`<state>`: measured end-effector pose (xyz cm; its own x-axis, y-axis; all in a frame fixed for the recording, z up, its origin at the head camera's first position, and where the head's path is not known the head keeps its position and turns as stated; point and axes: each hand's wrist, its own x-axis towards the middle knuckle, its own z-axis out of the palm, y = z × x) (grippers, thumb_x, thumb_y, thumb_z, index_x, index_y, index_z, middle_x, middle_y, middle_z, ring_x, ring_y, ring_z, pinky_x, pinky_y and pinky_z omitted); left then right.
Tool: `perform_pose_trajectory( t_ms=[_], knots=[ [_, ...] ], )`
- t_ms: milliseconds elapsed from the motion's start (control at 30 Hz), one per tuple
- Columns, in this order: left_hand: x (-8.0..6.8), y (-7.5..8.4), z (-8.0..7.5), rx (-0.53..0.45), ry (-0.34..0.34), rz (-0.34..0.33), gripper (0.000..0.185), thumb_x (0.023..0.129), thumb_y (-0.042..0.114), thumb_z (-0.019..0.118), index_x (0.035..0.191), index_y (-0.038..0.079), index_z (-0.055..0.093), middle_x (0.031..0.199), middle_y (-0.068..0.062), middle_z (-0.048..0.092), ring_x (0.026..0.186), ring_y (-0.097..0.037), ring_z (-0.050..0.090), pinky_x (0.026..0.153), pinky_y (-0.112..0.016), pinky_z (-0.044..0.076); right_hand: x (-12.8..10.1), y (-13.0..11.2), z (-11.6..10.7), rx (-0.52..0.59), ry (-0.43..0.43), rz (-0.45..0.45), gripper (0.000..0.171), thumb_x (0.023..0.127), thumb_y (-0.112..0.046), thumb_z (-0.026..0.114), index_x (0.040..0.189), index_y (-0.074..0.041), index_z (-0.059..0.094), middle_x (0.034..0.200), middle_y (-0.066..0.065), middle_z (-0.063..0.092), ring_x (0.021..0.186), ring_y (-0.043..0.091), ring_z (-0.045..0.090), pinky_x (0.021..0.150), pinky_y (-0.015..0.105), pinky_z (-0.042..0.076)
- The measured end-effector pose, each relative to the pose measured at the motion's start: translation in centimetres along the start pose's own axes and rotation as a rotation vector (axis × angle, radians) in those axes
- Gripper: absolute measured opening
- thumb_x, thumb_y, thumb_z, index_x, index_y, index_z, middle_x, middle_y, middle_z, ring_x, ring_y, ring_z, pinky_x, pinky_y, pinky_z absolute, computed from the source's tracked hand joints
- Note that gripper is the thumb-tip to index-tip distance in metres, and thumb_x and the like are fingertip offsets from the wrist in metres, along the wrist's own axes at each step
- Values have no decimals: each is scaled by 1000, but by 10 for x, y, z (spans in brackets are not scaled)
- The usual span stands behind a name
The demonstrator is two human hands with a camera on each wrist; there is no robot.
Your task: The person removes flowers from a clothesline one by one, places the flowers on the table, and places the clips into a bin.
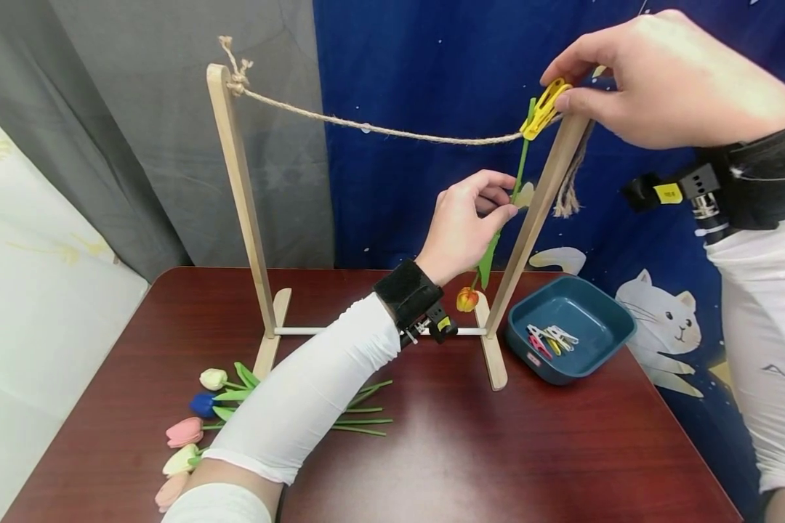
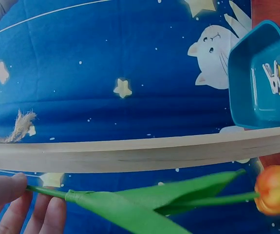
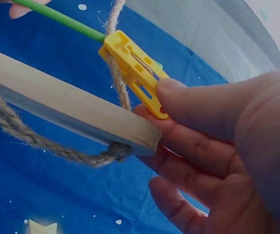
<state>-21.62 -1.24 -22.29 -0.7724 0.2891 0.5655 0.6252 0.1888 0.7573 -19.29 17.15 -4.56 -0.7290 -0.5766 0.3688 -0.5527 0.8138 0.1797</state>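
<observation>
My right hand (image 1: 667, 80) pinches a yellow clothespin (image 1: 543, 110) between thumb and fingers, close beside the top of the right wooden post. The clothespin's jaws sit over the twine rope (image 1: 392, 131) and the upper end of a green stem. Lower down, my left hand (image 1: 467, 221) pinches that stem between thumb and fingertips. The orange-yellow tulip (image 2: 276, 190) hangs head down, its green leaves spread along the stem in the left wrist view. In the right wrist view the clothespin (image 3: 137, 73) overlaps both stem and rope.
The rope runs between two wooden posts (image 1: 242, 181) on feet, joined by a white bar. A teal basin (image 1: 602, 312) with several clothespins (image 1: 552, 340) stands right of the frame. Several tulips (image 1: 184, 432) lie at the left, partly hidden behind my left forearm.
</observation>
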Motion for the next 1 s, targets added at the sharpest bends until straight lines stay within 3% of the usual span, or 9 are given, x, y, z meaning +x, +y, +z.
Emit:
perform_pose_trajectory(
  t_ms=[233, 467, 667, 867, 1000],
  knots=[
    [0, -1, -4, 16, 10, 4, 29, 100, 6, 75, 128, 5, 70, 102, -5, 73, 88, -11, 71, 82, -17, 53, 0, -1, 1, -7, 36, -22, 29, 104, 0, 65, 131, 11, 66, 111, 35, 68, 64, 35, 56, 52, 8, 31],
    [-4, -2, -11, 28, 11, 0, 29, 101, 5, 74, 129, 5, 70, 103, -6, 72, 88, -12, 70, 83, -17, 53, -4, -4, 1, -14, 97, -17, 25, 105, -1, 64, 127, 9, 69, 111, 31, 69, 77, 35, 53, 62, 5, 27],
    [-11, -4, -18, 50, 16, 14, 28, 101, 6, 73, 128, 5, 70, 103, -6, 71, 88, -13, 70, 82, -18, 53, -8, -5, 0, -19, 121, 33, 27, 106, -1, 63, 129, 10, 67, 115, 34, 67, 81, 37, 47, 63, 14, 26],
    [-25, -4, -27, 81, -1, 32, 28, 101, 7, 73, 129, 6, 71, 103, -5, 70, 89, -12, 68, 83, -18, 52, -17, -7, 3, -30, 199, 8, 30, 104, -2, 66, 131, 10, 66, 121, 34, 66, 81, 40, 47, 69, 16, 25],
    [-36, -2, -36, 110, -10, 41, 28, 101, 8, 73, 129, 7, 71, 103, -4, 71, 89, -12, 68, 83, -19, 53, -25, -7, 7, -40, 261, 3, 33, 104, -3, 67, 134, 10, 64, 126, 34, 64, 95, 48, 52, 80, 13, 27]
  ],
)
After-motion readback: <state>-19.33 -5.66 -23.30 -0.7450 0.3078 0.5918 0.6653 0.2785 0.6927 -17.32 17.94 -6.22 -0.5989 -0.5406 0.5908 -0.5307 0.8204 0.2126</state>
